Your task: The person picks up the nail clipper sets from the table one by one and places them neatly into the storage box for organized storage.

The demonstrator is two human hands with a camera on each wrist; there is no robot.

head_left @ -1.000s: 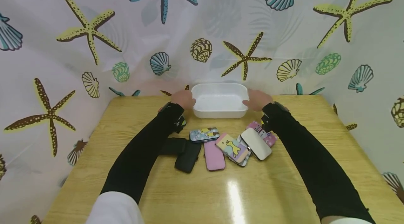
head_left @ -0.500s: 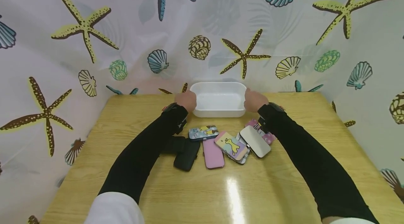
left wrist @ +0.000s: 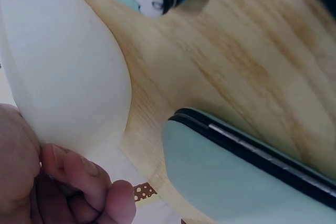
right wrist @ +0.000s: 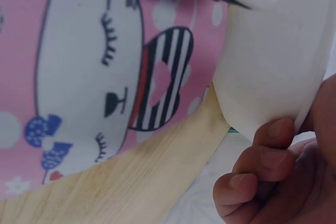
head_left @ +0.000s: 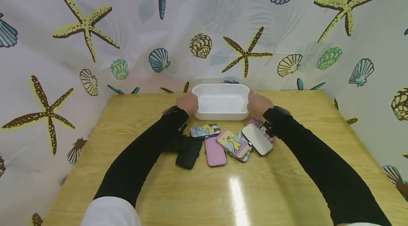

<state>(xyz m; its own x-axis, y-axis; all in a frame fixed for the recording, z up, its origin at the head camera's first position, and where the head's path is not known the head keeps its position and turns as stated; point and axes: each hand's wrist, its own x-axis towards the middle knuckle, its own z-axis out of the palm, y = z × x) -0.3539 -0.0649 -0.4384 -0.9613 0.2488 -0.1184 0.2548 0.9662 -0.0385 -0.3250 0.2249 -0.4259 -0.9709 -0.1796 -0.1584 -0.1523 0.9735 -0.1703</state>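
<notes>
A white plastic basin [head_left: 221,116] sits at the back of the table. My left hand [head_left: 188,103] grips its left end and my right hand [head_left: 257,103] grips its right end. In both wrist views the fingers curl at the basin's rim. Just in front lie several flat hinged cases: a blue patterned case [head_left: 204,131], a plain pink case [head_left: 215,151], a giraffe case [head_left: 233,143], a white case [head_left: 257,139], and a black case [head_left: 188,152]. A pink cat-print case [right wrist: 157,66] lies near my right hand, a pale green case [left wrist: 236,171] near my left.
The wooden table [head_left: 204,194] stretches toward me in front of the cases. A white cloth [head_left: 140,41] with starfish and shells hangs behind the table and along its sides. Another dark case [head_left: 176,144] is partly covered by my left sleeve.
Both hands have closed more firmly round the basin's ends. The basin has come slightly nearer the cases, and a shell print now shows behind its far rim.
</notes>
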